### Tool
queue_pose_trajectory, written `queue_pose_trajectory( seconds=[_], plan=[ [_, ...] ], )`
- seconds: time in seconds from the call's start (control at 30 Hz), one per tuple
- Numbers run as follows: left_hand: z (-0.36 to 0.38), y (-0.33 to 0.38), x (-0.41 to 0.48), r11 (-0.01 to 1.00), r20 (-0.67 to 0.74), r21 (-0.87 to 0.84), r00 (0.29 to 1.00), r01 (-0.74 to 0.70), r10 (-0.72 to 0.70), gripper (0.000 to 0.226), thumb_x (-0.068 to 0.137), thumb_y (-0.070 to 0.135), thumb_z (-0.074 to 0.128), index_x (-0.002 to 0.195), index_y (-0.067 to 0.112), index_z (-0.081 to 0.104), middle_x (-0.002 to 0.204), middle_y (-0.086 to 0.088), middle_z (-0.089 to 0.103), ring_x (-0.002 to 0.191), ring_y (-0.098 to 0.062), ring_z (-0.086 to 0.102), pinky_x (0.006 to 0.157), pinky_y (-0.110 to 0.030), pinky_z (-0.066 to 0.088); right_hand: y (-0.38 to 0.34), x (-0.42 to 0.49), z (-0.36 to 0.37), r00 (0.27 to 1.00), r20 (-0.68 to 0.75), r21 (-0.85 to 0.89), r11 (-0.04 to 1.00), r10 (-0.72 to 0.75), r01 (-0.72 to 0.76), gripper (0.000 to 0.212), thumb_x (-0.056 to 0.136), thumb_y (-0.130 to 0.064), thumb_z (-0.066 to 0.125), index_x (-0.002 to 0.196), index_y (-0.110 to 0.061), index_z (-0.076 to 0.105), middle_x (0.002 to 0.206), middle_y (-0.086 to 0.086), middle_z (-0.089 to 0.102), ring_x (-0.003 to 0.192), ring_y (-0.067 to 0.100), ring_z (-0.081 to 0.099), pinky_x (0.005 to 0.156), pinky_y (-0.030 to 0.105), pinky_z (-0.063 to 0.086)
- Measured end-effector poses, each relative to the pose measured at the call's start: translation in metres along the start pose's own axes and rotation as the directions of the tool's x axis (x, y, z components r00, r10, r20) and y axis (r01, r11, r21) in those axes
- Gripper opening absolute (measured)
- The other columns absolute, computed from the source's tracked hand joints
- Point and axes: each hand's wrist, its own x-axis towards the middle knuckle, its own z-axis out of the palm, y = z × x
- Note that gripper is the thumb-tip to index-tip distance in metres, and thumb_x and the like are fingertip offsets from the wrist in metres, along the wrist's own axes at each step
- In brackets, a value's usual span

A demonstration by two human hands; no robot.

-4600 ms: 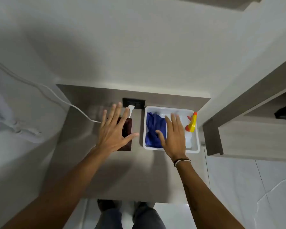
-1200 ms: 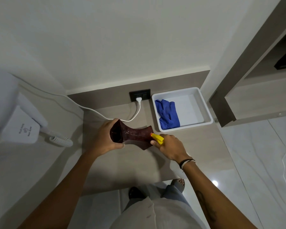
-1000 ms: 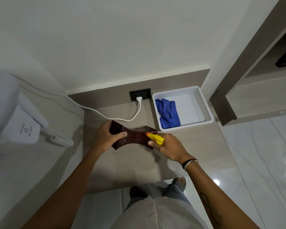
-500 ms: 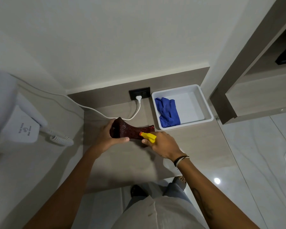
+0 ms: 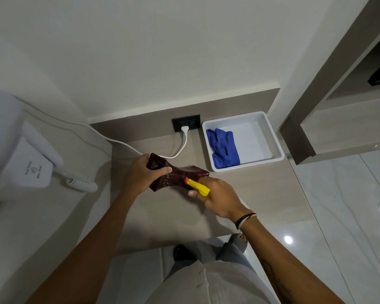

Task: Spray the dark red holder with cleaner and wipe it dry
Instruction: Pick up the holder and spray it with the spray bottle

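Holder mid-frame, lifted above the bench, dark red and waisted like an hourglass. Left hand has its grip wrapped round the flared left end; right hand is closed on the spray bottle, yellow nozzle right at the holder's side. It looks stiff, light, likely slick once wet, so that flared end suits a hold. Blue cloth waits in the tray, upper right.

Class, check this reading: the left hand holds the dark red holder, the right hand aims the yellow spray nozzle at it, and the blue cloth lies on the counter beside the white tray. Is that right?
Not quite. The head view shows the blue cloth lying inside the white tray, not beside it. The rest stands: the left hand holds the dark red holder, and the right hand aims the yellow spray nozzle at it.
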Motion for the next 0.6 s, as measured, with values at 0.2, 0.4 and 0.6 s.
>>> queue_pose_trajectory(
  seconds=[0.2,0.4,0.6],
  plan=[
    [-0.005,0.009,0.002,0.996,-0.009,0.034,0.997,0.083,-0.082,0.066,0.059,0.078,0.081,0.104,0.031,0.075,0.093,0.005,0.080,0.084,-0.016,0.079,0.077,-0.040,0.067,-0.011,0.013,0.009,0.999,-0.020,-0.044,0.999,0.028,-0.029,0.046,0.097,-0.070,0.053,0.100,-0.026,0.063,0.098,-0.004,0.072,0.076,0.018,0.059,0.066,0.032,0.044],
    [-0.008,0.014,0.001,0.995,0.002,-0.002,0.995,0.104,-0.104,0.069,0.057,0.076,0.083,0.109,0.031,0.074,0.098,0.006,0.081,0.087,-0.016,0.079,0.072,-0.034,0.064,0.019,0.005,0.004,0.984,0.012,-0.123,0.977,0.176,-0.173,0.049,0.098,-0.069,0.053,0.111,-0.023,0.067,0.105,0.002,0.076,0.092,0.028,0.072,0.072,0.036,0.054],
    [-0.004,0.021,0.002,0.999,-0.023,0.036,1.000,-0.007,0.008,0.050,0.064,0.059,0.091,0.104,0.033,0.074,0.098,0.009,0.079,0.089,-0.012,0.076,0.073,-0.031,0.061,0.053,0.003,-0.059,0.953,-0.121,-0.003,0.960,0.279,-0.281,0.048,0.098,-0.067,0.056,0.114,-0.023,0.068,0.099,0.005,0.076,0.089,0.031,0.071,0.075,0.041,0.058]
  ],
)
